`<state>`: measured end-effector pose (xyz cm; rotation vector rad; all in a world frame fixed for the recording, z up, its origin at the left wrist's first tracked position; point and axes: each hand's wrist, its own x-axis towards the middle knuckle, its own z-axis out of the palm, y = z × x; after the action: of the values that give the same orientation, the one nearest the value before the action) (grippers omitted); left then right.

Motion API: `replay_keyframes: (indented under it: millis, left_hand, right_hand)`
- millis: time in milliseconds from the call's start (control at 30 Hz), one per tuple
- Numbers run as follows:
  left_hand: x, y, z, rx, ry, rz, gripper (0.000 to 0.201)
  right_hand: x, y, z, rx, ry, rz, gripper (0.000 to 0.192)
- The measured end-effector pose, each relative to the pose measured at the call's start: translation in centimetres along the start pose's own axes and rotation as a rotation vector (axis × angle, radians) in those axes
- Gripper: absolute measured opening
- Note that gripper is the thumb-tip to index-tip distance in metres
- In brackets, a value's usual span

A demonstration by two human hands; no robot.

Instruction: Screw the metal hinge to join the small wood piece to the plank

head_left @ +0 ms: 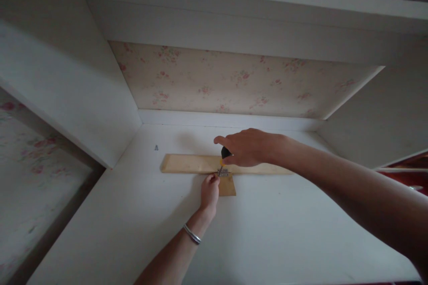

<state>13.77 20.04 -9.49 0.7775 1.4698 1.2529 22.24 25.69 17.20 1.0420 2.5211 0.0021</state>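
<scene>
Surface, white: carries all pieces. Long board, pale wood: lies left to right, far part. Right hand: grip wrapped on the screwdriver. Left hand: fingers bunched at the hinge; whether this grip pinches anything, cannot tell. Short board: near side of the long board, forming a T. Screwdriver: tip down at the hinge. Hinge, metal: spans both boards; fastening seemingly under way, driven count unreadable. Loose screws, probably: far left, apparently still unused.
</scene>
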Motion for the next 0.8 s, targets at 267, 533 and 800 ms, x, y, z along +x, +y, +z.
replay_keyframes:
  millis: [267, 533, 800]
  left_hand:
    - [-0.03, 0.05, 0.00, 0.007, 0.005, 0.004, 0.019]
    - [-0.17, 0.28, 0.03, -0.016, -0.011, 0.006, 0.020]
    - [-0.14, 0.46, 0.05, 0.015, -0.005, -0.004, 0.020]
  right_hand:
    - [0.16, -0.38, -0.15, 0.000, 0.015, 0.043, 0.052]
    - [0.26, -0.30, -0.23, -0.062, 0.068, 0.075, 0.059]
    - [0.53, -0.64, 0.29, -0.068, 0.079, 0.048, 0.050]
